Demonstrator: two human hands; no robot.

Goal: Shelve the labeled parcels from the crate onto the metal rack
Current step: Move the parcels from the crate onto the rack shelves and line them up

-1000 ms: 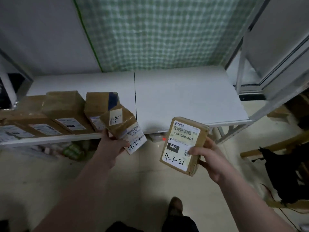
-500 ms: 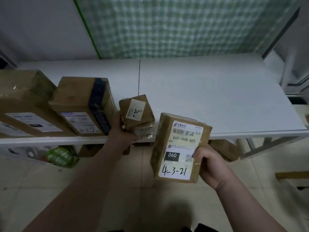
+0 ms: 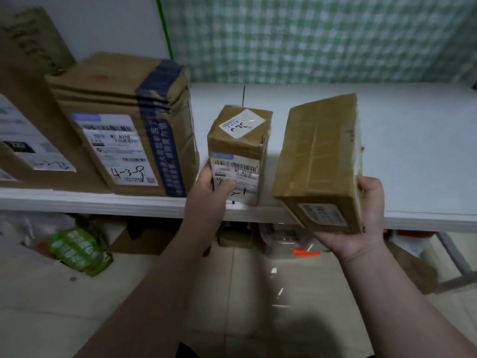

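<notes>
A small brown parcel [image 3: 238, 148] stands upright at the front edge of the white shelf [image 3: 413, 140], its barcode label facing me. My left hand [image 3: 209, 192] grips its lower left side, thumb across the label. My right hand [image 3: 361, 223] holds a flat brown parcel [image 3: 318, 161] from below and from the right, tilted with its taped back upward and a small label on the near end. This parcel hovers over the shelf edge, just right of the small one.
A taller parcel marked 4-3-9 with blue tape [image 3: 126, 130] stands left of the small one, with more boxes [image 3: 23, 125] further left. Under the shelf lie a green packet [image 3: 77, 250], cardboard and clutter. A metal leg [image 3: 454, 257] stands at right.
My left hand has set the small parcel upright on the shelf beside the 4-3-9 box. My right hand has turned the flat parcel over, so its 4-3-21 label no longer faces me.
</notes>
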